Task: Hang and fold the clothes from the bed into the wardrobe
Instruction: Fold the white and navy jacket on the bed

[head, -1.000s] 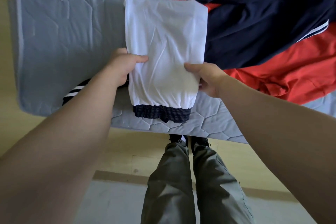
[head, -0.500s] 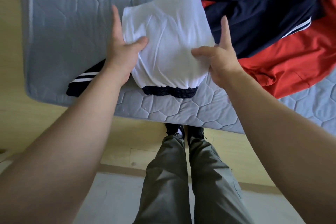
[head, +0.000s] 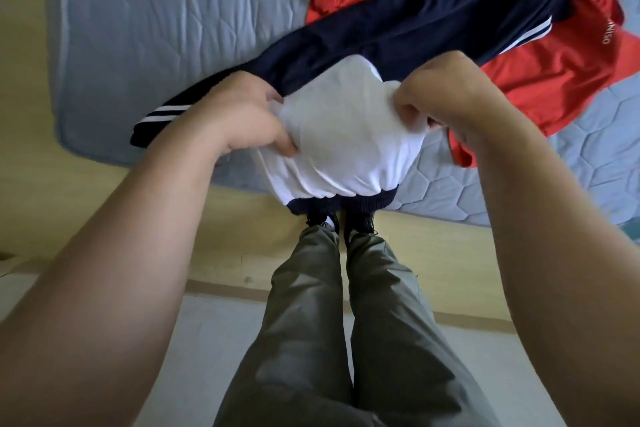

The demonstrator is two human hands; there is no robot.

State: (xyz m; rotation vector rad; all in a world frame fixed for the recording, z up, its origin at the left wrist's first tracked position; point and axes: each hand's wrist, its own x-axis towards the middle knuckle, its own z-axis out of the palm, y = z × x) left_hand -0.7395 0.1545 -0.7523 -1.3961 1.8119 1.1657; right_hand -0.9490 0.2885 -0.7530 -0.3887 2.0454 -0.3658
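Head view: folded white garment (head: 346, 139) sits between left hand (head: 239, 114) and right hand (head: 446, 90), each clenched on 1 side, over bed (head: 156, 28) edge.

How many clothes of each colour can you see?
white garment: 1, gripped by left hand and right hand
navy jacket: 1
red garment: 1
Total: 3
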